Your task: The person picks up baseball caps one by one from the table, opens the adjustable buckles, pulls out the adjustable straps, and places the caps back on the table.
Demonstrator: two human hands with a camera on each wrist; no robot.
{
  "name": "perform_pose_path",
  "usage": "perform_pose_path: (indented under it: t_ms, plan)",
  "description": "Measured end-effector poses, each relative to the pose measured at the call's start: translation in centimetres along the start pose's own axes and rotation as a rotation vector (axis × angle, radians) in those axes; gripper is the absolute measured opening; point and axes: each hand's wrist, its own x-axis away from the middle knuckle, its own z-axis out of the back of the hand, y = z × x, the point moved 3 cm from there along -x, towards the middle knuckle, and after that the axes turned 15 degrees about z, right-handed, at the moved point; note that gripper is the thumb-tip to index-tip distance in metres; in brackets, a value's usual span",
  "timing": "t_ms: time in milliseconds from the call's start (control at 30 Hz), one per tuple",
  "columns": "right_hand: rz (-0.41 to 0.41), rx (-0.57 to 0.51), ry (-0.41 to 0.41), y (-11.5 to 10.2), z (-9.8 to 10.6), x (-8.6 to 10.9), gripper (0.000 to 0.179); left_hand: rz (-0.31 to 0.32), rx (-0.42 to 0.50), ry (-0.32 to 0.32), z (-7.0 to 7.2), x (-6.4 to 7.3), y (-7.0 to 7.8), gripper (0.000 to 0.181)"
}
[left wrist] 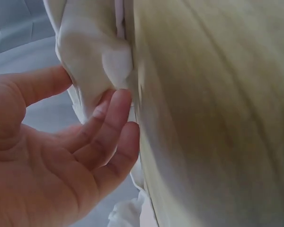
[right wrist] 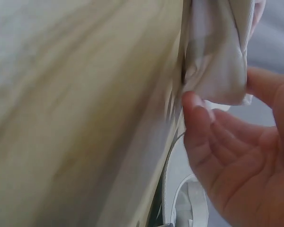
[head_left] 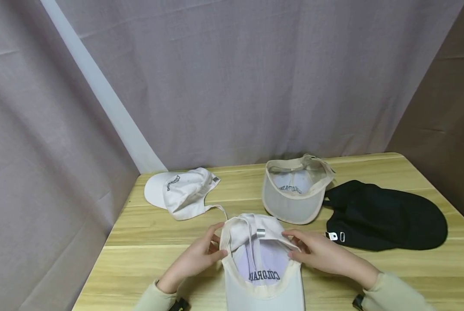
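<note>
Pale cap (head_left: 268,259), inside showing, is lying at the table's (head_left: 146,259) six o'clock. Left hand (head_left: 194,261), half-curled, is pinching its nine-o'clock edge; right hand (head_left: 325,255), likewise, is pinching three o'clock.

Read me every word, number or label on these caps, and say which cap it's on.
"COLORADO": front of the white cap at left, small.
"COLORAD", mirrored, last letter unclear: inside the held cap.
"COLORAD", mirrored, ending blurred: inside the cap behind it.
Black cap: none readable.
</note>
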Motion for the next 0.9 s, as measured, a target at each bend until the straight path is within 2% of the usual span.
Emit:
perform_pose_path:
  t_ms: [300, 567, 733, 833, 900]
  plan:
    - [-0.093, -0.035, -0.016, 0.3, -0.4, -0.5, 0.039, 0.013, -0.021, -0.023, -0.7, 0.0, 0.0, 0.058]
    - [-0.072, 0.02, -0.023, 0.0, 0.0, -2.5, 0.037, -0.037, -0.011, -0.058, -1.2, -1.4, 0.6, 0.042]
    - [-0.053, 0.034, 0.018, -0.3, 1.0, -4.3, 0.019, -0.087, -0.073, -0.024, -0.7, -2.9, 1.9, 0.039]
    - [-0.039, 0.095, 0.05, -0.5, 1.8, -5.3, 0.015, -0.094, -0.106, -0.009, -0.2, -3.8, 3.2, 0.042]
    - [-0.032, 0.143, 0.069, -0.8, 2.5, -5.9, 0.019, -0.09, -0.118, 0.005, 0.3, -4.1, 4.1, 0.043]
